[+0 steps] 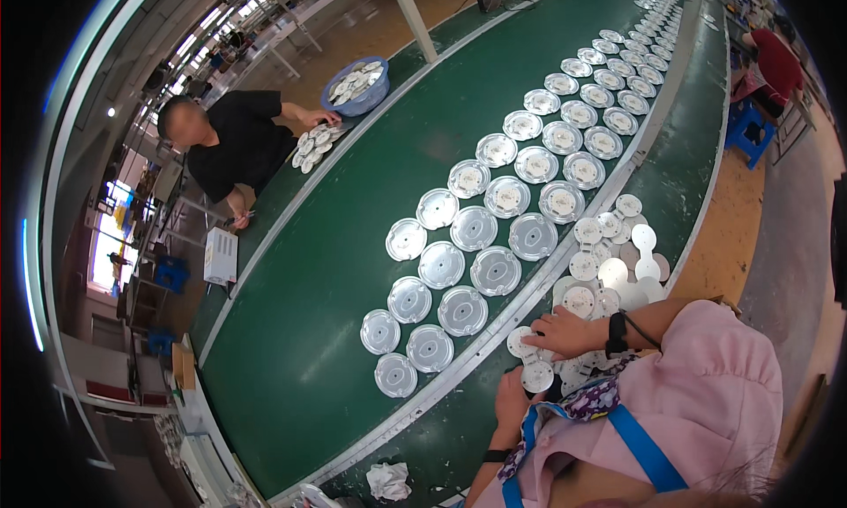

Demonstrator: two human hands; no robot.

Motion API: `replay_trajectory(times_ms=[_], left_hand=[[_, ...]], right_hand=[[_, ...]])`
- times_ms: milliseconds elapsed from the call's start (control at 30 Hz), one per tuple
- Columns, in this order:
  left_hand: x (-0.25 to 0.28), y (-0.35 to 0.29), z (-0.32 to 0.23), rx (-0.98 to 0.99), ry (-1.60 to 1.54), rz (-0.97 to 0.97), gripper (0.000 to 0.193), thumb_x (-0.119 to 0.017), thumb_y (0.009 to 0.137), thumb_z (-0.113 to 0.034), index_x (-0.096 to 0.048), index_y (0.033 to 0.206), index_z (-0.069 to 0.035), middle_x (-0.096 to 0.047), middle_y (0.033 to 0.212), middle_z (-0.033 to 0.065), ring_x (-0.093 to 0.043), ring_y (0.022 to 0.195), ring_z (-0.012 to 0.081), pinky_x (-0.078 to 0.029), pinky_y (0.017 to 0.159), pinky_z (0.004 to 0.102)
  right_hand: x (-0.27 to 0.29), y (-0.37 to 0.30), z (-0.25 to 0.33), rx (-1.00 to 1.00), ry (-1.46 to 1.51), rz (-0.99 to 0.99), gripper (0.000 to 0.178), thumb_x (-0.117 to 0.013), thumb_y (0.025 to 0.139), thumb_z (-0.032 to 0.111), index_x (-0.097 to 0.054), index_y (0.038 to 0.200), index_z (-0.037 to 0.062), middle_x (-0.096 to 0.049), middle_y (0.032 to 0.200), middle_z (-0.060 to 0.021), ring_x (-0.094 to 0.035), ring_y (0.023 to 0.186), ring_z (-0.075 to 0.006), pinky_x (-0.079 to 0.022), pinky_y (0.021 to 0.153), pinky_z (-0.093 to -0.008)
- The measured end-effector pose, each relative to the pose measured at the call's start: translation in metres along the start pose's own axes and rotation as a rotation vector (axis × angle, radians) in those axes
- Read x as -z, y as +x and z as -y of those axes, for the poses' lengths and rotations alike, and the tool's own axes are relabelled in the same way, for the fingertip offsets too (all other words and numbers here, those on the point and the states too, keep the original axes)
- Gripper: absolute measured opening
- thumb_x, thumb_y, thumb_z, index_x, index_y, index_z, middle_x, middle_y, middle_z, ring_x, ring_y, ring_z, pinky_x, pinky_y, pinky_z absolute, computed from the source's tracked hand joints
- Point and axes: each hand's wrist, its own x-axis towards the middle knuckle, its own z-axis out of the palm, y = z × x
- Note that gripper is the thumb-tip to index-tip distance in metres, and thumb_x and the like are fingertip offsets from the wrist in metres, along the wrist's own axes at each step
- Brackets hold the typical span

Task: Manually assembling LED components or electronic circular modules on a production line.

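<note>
My right hand [566, 333], with a black band at the wrist, curls its fingers over the edge of a white round board [519, 341]. Just below it, my left hand [511, 404] is closed at the side of another white round board [536, 376]. These two boards seem linked, though my fingers cover part of the join. A dark item partly shows beneath the lower board; its kind is unclear. A heap of white boards [610, 273], several linked in strips, lies on the green bench beyond my right hand.
Rows of silver round plates [463, 310] cover the green conveyor [326, 331], farther ones carrying white boards. A metal rail [494, 331] separates it from my bench. Crumpled white paper [388, 481] lies nearby. Across sits a co-worker [238, 137] beside boards and a blue basin [360, 105].
</note>
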Motion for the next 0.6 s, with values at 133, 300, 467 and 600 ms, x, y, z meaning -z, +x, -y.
replay_trajectory(times_ms=[133, 300, 467, 600], left_hand=[[-0.015, -0.019, 0.027, 0.166, -0.607, 0.064, 0.065, -0.070, 0.066, -0.010, -0.038, 0.122, -0.002, -0.045, 0.122, 0.0168, -0.053, 0.104, 0.0316, -0.042, 0.087, 0.0350], [0.004, -0.031, 0.025, 0.479, -1.482, 0.187, 0.059, -0.054, 0.074, 0.000, -0.029, 0.128, -0.004, -0.045, 0.120, 0.0137, -0.050, 0.108, 0.0303, -0.044, 0.089, 0.0426], [0.014, -0.031, 0.040, 0.578, -1.811, 0.162, 0.035, -0.045, 0.089, -0.019, -0.041, 0.120, -0.002, -0.052, 0.113, 0.0143, -0.057, 0.097, 0.0267, -0.049, 0.081, 0.0414], [0.027, -0.035, 0.034, 0.673, -1.430, 0.004, 0.033, -0.045, 0.091, -0.024, -0.046, 0.114, 0.000, -0.059, 0.100, 0.0134, -0.062, 0.084, 0.0267, -0.054, 0.066, 0.0359]], right_hand=[[-0.002, 0.008, 0.014, -0.079, 0.056, 0.002, 0.061, -0.071, 0.064, 0.035, -0.046, 0.117, 0.0168, -0.052, 0.093, -0.0052, -0.053, 0.090, -0.0234, -0.036, 0.069, -0.0392], [-0.004, 0.020, 0.037, -0.150, 0.119, 0.025, 0.048, -0.067, 0.068, 0.033, -0.049, 0.109, 0.0149, -0.058, 0.086, -0.0059, -0.056, 0.086, -0.0256, -0.037, 0.069, -0.0409], [-0.019, 0.026, 0.051, -0.133, 0.303, 0.009, 0.044, -0.062, 0.073, 0.033, -0.048, 0.110, 0.0142, -0.058, 0.084, -0.0074, -0.057, 0.083, -0.0292, -0.041, 0.068, -0.0472], [-0.022, 0.027, 0.044, -0.064, 0.351, -0.057, 0.045, -0.062, 0.074, 0.032, -0.047, 0.112, 0.0135, -0.057, 0.088, -0.0086, -0.055, 0.086, -0.0302, -0.042, 0.068, -0.0424]])
